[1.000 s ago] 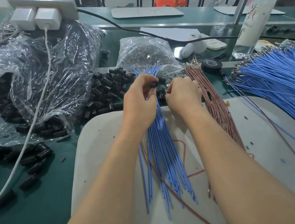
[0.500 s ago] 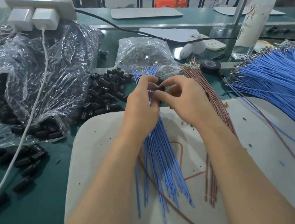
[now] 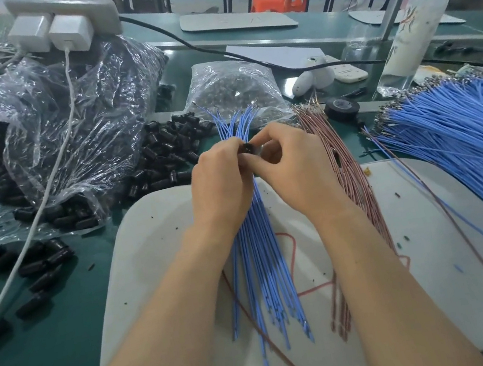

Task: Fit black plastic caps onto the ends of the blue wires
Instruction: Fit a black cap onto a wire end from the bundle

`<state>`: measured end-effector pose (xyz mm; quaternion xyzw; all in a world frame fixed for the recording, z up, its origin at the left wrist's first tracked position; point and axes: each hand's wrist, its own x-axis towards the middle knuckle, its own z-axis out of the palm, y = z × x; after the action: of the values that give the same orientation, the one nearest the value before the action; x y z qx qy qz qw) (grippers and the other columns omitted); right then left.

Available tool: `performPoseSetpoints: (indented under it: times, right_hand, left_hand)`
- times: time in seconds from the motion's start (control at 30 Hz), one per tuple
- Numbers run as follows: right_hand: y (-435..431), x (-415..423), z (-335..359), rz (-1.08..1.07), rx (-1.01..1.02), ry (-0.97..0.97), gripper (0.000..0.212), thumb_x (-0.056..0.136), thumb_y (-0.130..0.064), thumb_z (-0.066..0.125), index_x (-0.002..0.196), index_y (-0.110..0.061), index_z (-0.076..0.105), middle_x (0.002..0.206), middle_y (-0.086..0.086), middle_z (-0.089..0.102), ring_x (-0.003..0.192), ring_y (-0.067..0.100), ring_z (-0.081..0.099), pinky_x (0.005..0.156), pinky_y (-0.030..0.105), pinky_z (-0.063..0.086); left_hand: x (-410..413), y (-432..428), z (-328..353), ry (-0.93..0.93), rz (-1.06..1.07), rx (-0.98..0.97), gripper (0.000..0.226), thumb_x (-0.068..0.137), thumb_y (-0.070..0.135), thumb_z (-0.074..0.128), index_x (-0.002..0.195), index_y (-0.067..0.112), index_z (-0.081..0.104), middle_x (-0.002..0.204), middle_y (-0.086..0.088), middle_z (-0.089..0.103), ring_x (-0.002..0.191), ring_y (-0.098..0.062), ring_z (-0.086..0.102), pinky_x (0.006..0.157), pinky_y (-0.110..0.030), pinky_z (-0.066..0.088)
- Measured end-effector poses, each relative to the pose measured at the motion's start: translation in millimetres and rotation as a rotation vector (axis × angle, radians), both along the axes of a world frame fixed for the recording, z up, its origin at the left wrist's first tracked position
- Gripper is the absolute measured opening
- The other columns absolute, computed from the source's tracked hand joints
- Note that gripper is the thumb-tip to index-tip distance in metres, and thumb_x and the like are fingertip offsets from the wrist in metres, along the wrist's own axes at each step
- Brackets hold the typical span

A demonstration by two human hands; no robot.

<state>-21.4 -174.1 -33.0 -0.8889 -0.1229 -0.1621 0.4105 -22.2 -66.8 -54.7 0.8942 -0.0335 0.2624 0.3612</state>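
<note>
Far to the left of the hands, a white charging cable [image 3: 50, 184] runs down from a white power strip [image 3: 65, 17] and across a clear plastic bag [image 3: 66, 110] that holds black caps. Loose caps [image 3: 38, 267] lie scattered on the green bench [image 3: 39, 363] beside the bag. Just beyond and left of the left hand, a heap of black caps [image 3: 164, 154] borders the far edge of the white work board [image 3: 154, 246], over which both forearms reach.

The left hand [image 3: 221, 183] has its fingers curled round the blue wire bundle [image 3: 260, 260]. The bundle's far ends fan out past the knuckles, and its near ends lie on the board between the forearms. A single black cap [image 3: 247, 148] sits between the two hands, against the fingertips of both. The right hand [image 3: 293, 170] pinches it with thumb and forefinger, the other fingers curled. Whether a wire end has entered the cap cannot be told.

Beyond the hands lies a small clear bag of dark parts [image 3: 233, 87]. Just right of the right hand runs a bundle of brown wires [image 3: 351, 170], with a roll of black tape [image 3: 342, 107] near its far end. Well to the right, a large fan of blue wires [image 3: 469, 149] spreads over the board's edge, and a plastic bottle [image 3: 410, 33] stands beyond it.
</note>
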Motion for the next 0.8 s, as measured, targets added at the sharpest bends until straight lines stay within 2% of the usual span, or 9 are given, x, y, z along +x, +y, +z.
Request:
performPoseSetpoints:
  times: [0.07,0.17,0.27,0.33,0.5,0.67,0.8]
  right_hand:
    - [-4.2,0.5,2.9,0.029,-0.003,0.041,0.009,0.084,-0.025,0.070,0.090,-0.019,0.069,0.073,-0.007,0.067,0.069,0.007,0.062,0.070,0.018,0.048]
    - [-15.3,3.1,9.1,0.069,0.091,0.109,0.009,0.089,-0.016,0.063,0.091,-0.023,0.070,0.078,-0.005,0.071,0.073,0.005,0.067,0.077,0.024,0.054]
    - [-22.0,1.4,14.1,0.099,0.246,0.110,0.016,0.089,-0.010,0.064,0.083,-0.025,0.064,0.072,-0.003,0.071,0.066,0.005,0.068,0.067,0.018,0.054]
    - [-21.2,-0.7,15.8,0.113,0.295,0.100,0.016,0.087,-0.009,0.067,0.082,-0.024,0.062,0.072,-0.002,0.071,0.068,0.008,0.070,0.067,0.019,0.055]
    - [-16.8,-1.1,15.5,0.042,0.202,0.023,0.009,0.083,-0.015,0.072,0.079,-0.020,0.066,0.075,-0.005,0.070,0.075,0.011,0.069,0.079,0.031,0.056]
    - [-12.3,-3.6,14.9,0.011,0.106,-0.045,0.001,0.083,-0.014,0.072,0.083,-0.015,0.071,0.072,-0.011,0.067,0.069,0.001,0.064,0.074,0.020,0.053]
    - [-11.4,-3.2,14.9,-0.017,0.046,-0.090,0.003,0.084,-0.013,0.070,0.082,-0.015,0.071,0.069,-0.016,0.064,0.069,0.001,0.063,0.073,0.017,0.051]
  left_hand:
    - [0.6,2.0,-0.3,-0.014,-0.008,-0.031,0.014,0.086,0.007,0.054,0.089,0.006,0.068,0.080,-0.009,0.068,0.076,-0.031,0.058,0.069,-0.042,0.046]
    - [1.4,3.3,-0.7,-0.025,-0.023,-0.069,0.010,0.087,0.011,0.060,0.088,0.007,0.069,0.079,-0.009,0.069,0.075,-0.031,0.059,0.071,-0.042,0.048]
    - [2.6,3.3,-1.9,-0.019,-0.033,-0.078,0.009,0.086,0.008,0.060,0.090,0.008,0.069,0.081,-0.008,0.070,0.076,-0.029,0.061,0.073,-0.041,0.050]
    - [3.1,3.3,-2.1,-0.015,-0.051,-0.080,0.011,0.086,0.007,0.059,0.090,0.008,0.069,0.082,-0.007,0.069,0.078,-0.028,0.062,0.073,-0.041,0.050]
    - [1.4,2.6,-0.1,-0.022,-0.071,-0.055,0.013,0.087,0.006,0.056,0.092,0.007,0.069,0.085,-0.007,0.069,0.080,-0.028,0.062,0.074,-0.042,0.050]
    - [-0.1,1.8,1.1,-0.014,-0.071,-0.009,0.015,0.091,0.008,0.054,0.094,0.006,0.068,0.089,-0.008,0.069,0.083,-0.028,0.060,0.075,-0.043,0.047]
    - [0.3,1.5,1.6,0.018,-0.052,0.047,0.017,0.092,0.011,0.052,0.100,0.010,0.067,0.093,-0.005,0.067,0.085,-0.027,0.060,0.076,-0.042,0.046]
